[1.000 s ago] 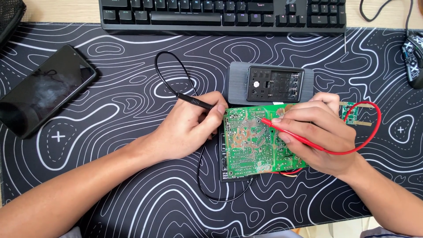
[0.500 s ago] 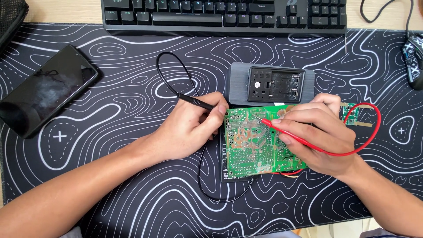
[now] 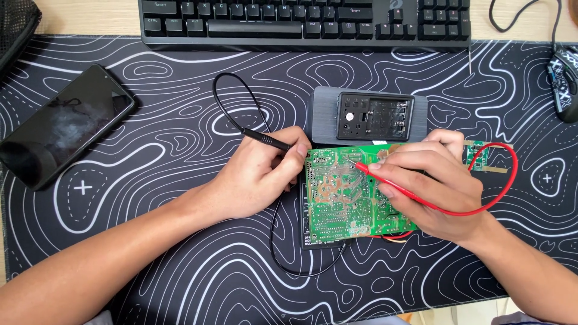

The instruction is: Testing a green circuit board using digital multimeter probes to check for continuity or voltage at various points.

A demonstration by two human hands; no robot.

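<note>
- The left hand, centre of the frame, pinches a black probe between thumb and fingers; the probe slants down to the right, its tip at the upper left corner of the board.
- The probe's black lead loops up toward the keyboard, then comes back down; another stretch of black lead curves below the hand and runs under the board's lower edge.
- The right hand, right of centre, pinches a red probe like a pen, fingers pressed together on it. Its tip touches the board's upper middle.
- The red lead arcs from the hand out to the right and back up near a small green board just beside the right knuckles.
- The board is green, solder side up, in the centre of the frame, lying partly on a dark flat thing whose edge shows at its lower left. The right hand's fingers rest on its right part.
- A grey case with a dark open recess lies just above the board, touching or nearly so.
- A black phone lies screen up in the upper left, well apart from the hands.
- A mouse sits at the upper right edge.
- All of it rests on a black mat with white contour lines.
</note>
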